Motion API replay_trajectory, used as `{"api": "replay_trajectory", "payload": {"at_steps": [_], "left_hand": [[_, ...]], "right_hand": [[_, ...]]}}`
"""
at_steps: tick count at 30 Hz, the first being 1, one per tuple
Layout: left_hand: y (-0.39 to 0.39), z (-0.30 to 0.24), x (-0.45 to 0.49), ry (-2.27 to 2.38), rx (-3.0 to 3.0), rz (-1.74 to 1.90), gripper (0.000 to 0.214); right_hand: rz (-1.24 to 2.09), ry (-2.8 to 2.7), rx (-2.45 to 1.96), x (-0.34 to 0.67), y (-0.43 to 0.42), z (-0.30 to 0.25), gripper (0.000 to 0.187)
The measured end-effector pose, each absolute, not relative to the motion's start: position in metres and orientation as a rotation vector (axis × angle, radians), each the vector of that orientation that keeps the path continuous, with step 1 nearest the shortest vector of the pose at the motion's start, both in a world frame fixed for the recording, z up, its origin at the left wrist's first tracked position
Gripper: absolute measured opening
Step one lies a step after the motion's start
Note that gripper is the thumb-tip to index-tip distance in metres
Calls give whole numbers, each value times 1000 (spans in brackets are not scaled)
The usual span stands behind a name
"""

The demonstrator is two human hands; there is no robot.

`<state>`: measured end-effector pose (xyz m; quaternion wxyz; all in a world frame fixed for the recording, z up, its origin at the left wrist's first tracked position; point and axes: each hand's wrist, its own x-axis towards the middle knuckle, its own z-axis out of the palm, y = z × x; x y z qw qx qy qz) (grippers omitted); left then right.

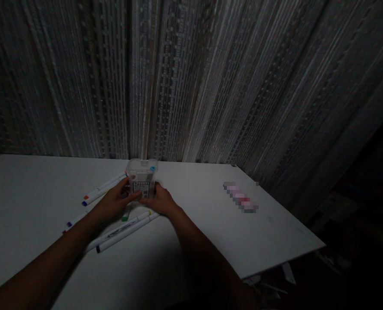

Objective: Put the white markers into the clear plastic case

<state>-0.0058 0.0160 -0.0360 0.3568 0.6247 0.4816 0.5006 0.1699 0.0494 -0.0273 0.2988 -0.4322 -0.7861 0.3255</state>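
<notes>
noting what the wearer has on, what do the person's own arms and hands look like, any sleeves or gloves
The bare, ungloved left hand and bare, ungloved right hand show no rings that I can make out in the dim light. The uncovered left forearm and uncovered right forearm show no sleeve, watch or bracelet, though the right one's near end fades into darkness.

A dim indoor room, probably in a home; a striped, textured curtain [178,77] fills the upper frame; a plain white table [197,185] spans the lower half, with markers [126,232] at lower left of centre; shadowed clutter [288,273] sits at the lower right.
</notes>
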Motion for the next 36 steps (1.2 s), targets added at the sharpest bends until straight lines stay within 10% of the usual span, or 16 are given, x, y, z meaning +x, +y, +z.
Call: {"api": "replay_trajectory", "payload": {"at_steps": [36], "left_hand": [[15,-33,-5,1256,1656,1282,59]], "right_hand": [[831,-2106,-1132,170,49,-30,65]]}}
